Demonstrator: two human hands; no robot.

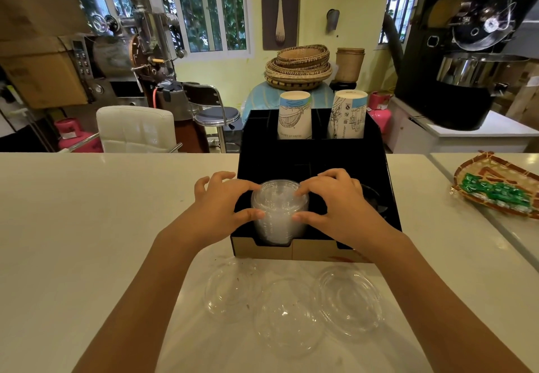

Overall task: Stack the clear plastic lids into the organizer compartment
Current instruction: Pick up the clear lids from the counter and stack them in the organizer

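Observation:
A tall stack of clear plastic lids (279,212) stands in the front left compartment of the black organizer (315,156). My left hand (221,206) grips the stack from the left, thumb low and fingers on its top rim. My right hand (335,203) grips it from the right the same way. Three loose clear lids lie flat on the white counter in front of the organizer: a left lid (230,288), a middle lid (287,314) and a right lid (348,299), partly overlapping.
Two stacks of printed paper cups (294,115) (348,114) stand in the organizer's rear slots. Dark lids (374,197) sit in the front right compartment. A woven tray with green packets (495,188) lies at the right. A white chair (137,129) stands beyond the counter.

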